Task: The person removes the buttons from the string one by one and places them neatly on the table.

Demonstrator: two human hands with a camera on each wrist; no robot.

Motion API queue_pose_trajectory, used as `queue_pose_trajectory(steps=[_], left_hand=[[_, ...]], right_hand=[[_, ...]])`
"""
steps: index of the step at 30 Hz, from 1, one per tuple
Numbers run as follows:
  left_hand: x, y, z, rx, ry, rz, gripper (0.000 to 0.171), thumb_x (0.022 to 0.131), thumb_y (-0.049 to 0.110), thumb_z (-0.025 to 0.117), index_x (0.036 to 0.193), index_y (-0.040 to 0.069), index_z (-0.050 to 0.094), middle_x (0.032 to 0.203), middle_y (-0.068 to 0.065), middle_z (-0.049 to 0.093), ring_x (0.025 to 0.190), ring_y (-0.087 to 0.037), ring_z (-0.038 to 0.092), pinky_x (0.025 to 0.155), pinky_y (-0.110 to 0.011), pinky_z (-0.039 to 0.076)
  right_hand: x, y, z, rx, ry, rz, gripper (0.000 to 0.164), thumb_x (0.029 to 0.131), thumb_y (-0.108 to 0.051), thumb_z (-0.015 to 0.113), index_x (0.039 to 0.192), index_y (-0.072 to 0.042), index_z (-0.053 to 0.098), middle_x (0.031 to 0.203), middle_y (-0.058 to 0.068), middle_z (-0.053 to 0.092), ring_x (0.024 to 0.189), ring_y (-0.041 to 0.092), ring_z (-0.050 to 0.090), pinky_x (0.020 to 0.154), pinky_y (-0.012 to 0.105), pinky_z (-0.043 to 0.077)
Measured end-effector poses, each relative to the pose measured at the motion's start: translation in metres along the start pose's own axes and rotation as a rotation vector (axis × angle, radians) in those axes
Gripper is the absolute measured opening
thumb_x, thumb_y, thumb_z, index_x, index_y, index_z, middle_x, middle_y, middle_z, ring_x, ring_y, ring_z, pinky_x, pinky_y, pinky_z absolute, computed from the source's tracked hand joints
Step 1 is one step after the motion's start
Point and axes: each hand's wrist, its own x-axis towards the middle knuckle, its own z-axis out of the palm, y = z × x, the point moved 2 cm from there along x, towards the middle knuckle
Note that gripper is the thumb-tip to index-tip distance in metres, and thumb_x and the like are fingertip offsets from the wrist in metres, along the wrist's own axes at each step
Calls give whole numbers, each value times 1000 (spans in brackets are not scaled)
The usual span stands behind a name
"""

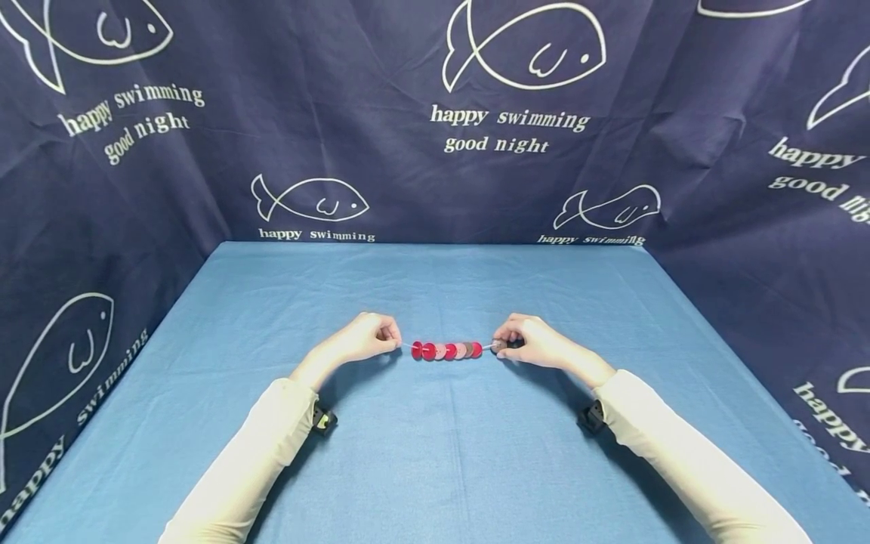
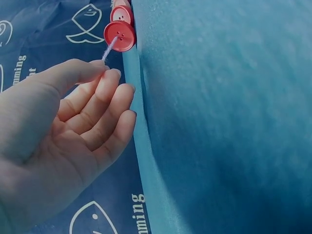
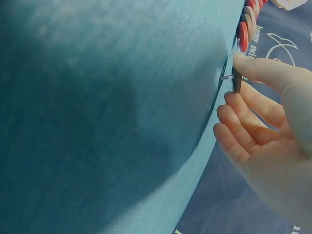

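Observation:
Several red, pink and brown buttons (image 1: 449, 351) hang in a row on a pale string (image 2: 110, 48) stretched between the two hands, a little above the cloth. The left hand (image 1: 367, 337) pinches the string's left end between thumb and index finger, close to a red button (image 2: 120, 36). At the other end, the right hand (image 1: 538, 344) pinches a dark brown button (image 3: 237, 80) by its edge. A short bit of string (image 3: 226, 77) pokes out past that button. A small gap of bare string separates it from the row.
A blue cloth (image 1: 435, 461) covers the table. Dark blue curtains (image 1: 408, 151) with white fish prints stand behind it and along both sides. Each wrist wears a small black camera (image 1: 323, 419) below the sleeve cuff.

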Motion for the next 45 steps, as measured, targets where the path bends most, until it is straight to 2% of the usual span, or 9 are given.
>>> queue_pose_trajectory(steps=[20,26,34,41,45], left_hand=[[-5,-1,-5,31,-5,28,4,83,10,65,81,7,66,72,3,66,65,-1,55,67,-20,46],[-4,-1,-4,13,-20,22,3,85,10,65,82,8,66,73,0,68,62,-1,56,65,-20,47],[-4,-1,-1,-18,-43,21,6,86,10,64,84,6,66,74,-6,69,62,-10,61,59,-19,47],[-4,-1,0,-18,-48,17,8,87,10,63,83,5,66,73,-6,69,61,-4,57,56,-19,47],[-4,-1,-1,-10,-45,24,8,87,11,63,83,5,66,72,-6,68,61,-6,57,56,-19,47]], right_hand=[[-1,2,1,30,-24,15,19,79,-13,74,96,-6,70,85,3,60,79,18,58,72,33,50],[-1,2,1,31,-27,19,18,79,-14,74,95,-7,70,85,2,60,79,17,58,72,32,50],[-2,4,2,26,-17,4,16,78,-12,74,93,-8,70,83,2,59,78,17,57,71,33,49],[-2,3,1,27,-19,7,19,78,-11,74,95,-6,70,83,2,60,77,17,58,72,32,49],[-2,4,0,19,-12,3,19,78,-11,74,95,-6,69,82,2,60,76,17,57,71,32,48]])
